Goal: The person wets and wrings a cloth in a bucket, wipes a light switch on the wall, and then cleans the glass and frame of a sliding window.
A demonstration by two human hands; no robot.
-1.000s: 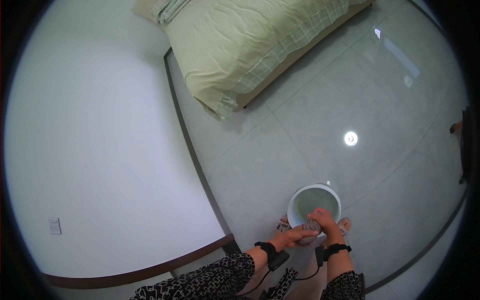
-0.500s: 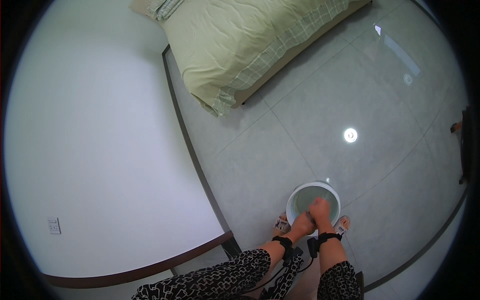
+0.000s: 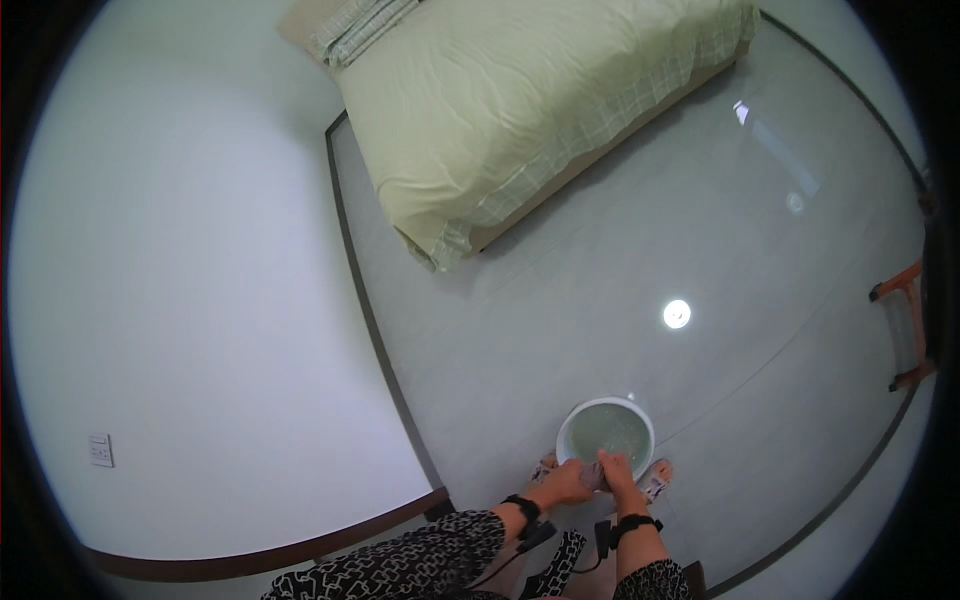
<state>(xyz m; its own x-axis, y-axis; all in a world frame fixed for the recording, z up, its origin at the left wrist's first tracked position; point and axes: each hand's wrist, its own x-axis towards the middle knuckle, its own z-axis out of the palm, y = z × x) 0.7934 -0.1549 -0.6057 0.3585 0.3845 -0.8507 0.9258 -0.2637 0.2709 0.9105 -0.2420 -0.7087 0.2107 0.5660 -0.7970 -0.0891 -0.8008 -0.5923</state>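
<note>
A round white bucket stands on the floor between my sandalled feet, with cloudy greenish water in it. Over its near rim, my left hand is closed on one end of a small greyish cloth. My right hand grips the other end, close beside the left. Only a short bunched piece of the cloth shows between the two fists; my fingers hide the rest.
A bed with a pale green cover stands at the far side. White wall with a socket runs along the left. An orange-legged piece of furniture is at the right edge. Light reflects off the grey tiled floor.
Both hands have drawn back from above the water to the bucket's near rim, and the cloth between them shows more. My view has shifted, revealing more of the bed and the orange legs.
</note>
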